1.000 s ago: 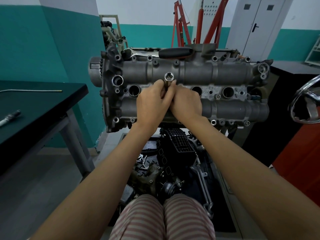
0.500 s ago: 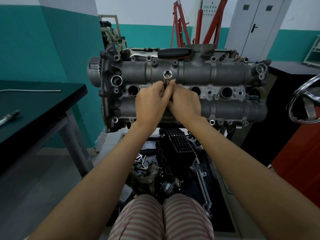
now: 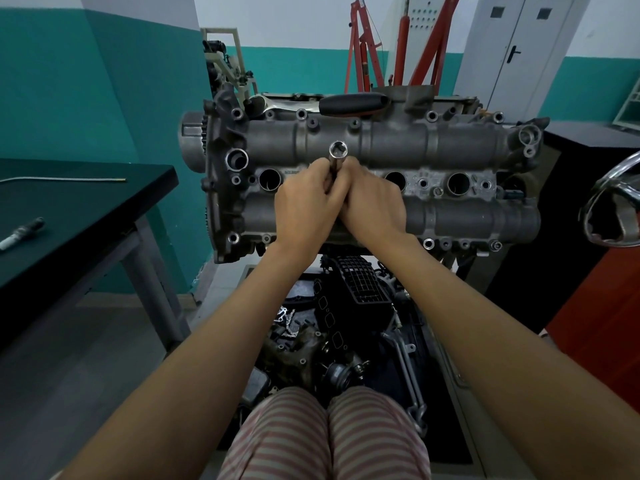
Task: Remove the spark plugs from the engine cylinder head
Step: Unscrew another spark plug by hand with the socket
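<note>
The grey engine cylinder head point(image 3: 450, 143) stands on a stand in front of me, its row of round plug wells facing me. A long silver spark plug socket point(image 3: 338, 151) sticks out of the second well from the left, its open end toward me. My left hand point(image 3: 306, 206) and my right hand point(image 3: 372, 202) both grip the socket's shaft, fingers curled round it and pressed together. The well under my hands is hidden. One spark plug point(image 3: 21, 233) lies on the dark table at the left.
A ratchet with a black handle point(image 3: 349, 105) lies on top of the head. A thin metal rod point(image 3: 62, 180) rests on the dark table point(image 3: 86, 202). Engine parts point(image 3: 346, 306) lie on the floor below. A chrome wheel point(image 3: 613, 206) juts in at the right.
Both hands keep their grip on the socket; hands and socket have shifted very slightly, with the socket's open end sitting a touch higher against the head.
</note>
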`<act>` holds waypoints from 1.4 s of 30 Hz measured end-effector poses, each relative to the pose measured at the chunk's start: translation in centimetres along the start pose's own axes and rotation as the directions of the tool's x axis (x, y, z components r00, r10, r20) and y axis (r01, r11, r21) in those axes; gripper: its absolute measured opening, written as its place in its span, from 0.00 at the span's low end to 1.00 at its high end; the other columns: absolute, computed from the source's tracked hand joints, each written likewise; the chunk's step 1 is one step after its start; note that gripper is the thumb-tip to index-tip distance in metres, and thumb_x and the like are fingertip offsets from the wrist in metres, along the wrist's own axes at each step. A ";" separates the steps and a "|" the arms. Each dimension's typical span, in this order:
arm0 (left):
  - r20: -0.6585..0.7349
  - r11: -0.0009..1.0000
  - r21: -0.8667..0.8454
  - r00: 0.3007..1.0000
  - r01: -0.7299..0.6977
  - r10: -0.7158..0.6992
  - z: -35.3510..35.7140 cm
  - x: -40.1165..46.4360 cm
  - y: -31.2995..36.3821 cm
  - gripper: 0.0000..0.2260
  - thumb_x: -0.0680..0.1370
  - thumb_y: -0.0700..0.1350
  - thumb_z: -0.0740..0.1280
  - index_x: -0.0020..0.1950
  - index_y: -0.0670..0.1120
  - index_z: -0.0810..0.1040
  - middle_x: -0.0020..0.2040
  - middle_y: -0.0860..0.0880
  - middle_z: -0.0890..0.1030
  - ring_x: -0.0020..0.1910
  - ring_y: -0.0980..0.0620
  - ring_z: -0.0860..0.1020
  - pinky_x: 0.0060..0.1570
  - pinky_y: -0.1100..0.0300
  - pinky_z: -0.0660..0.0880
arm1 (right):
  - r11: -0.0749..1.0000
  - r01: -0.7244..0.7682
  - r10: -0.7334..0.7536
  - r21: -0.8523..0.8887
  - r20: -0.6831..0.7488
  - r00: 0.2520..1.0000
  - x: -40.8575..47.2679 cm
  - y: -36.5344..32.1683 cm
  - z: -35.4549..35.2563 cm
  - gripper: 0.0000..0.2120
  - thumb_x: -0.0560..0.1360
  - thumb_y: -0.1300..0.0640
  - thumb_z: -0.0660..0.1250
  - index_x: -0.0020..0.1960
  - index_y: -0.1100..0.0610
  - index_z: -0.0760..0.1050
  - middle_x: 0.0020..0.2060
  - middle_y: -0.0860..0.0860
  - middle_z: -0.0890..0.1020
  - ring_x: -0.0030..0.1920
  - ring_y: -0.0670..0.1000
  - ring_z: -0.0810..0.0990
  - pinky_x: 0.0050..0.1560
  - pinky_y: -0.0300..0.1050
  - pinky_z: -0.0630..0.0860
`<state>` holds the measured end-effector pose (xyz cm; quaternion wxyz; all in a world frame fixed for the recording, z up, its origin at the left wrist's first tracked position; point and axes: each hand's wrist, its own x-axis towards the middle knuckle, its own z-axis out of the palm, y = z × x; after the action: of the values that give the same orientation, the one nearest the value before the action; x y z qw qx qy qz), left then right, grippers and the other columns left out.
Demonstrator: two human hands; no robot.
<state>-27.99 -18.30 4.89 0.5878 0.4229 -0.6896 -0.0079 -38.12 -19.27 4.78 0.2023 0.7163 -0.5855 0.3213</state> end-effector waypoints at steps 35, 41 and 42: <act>-0.018 0.997 -0.081 1.000 -0.012 0.011 -0.1 -0.1 -0.1 0.19 0.78 0.47 0.65 0.30 0.40 0.67 0.23 0.44 0.69 0.24 0.48 0.66 0.28 0.50 0.66 | 1.000 0.003 -0.003 0.006 -0.005 1.000 -0.1 -0.1 -0.2 0.14 0.79 0.49 0.54 0.51 0.59 0.70 0.42 0.56 0.80 0.39 0.59 0.79 0.34 0.46 0.62; -0.019 0.998 -0.051 0.999 -0.042 0.041 -0.2 -0.2 0.0 0.19 0.77 0.48 0.66 0.30 0.44 0.64 0.23 0.54 0.62 0.24 0.53 0.62 0.28 0.58 0.63 | 0.998 0.053 -0.053 0.015 -0.006 0.999 -0.3 -0.2 -0.4 0.12 0.78 0.53 0.56 0.47 0.60 0.74 0.41 0.55 0.80 0.37 0.57 0.78 0.33 0.44 0.60; -0.013 0.999 -0.039 0.999 -0.037 0.036 -0.2 -0.3 -0.1 0.18 0.77 0.48 0.66 0.32 0.43 0.65 0.24 0.54 0.63 0.25 0.53 0.64 0.28 0.58 0.63 | 0.999 0.051 -0.051 0.002 0.000 0.999 -0.2 -0.2 -0.3 0.11 0.78 0.53 0.56 0.48 0.60 0.73 0.42 0.54 0.80 0.37 0.56 0.77 0.32 0.44 0.60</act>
<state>-27.84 -18.09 4.69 0.6004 0.3985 -0.6933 -0.0083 -38.03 -18.85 4.85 0.2098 0.7312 -0.5666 0.3166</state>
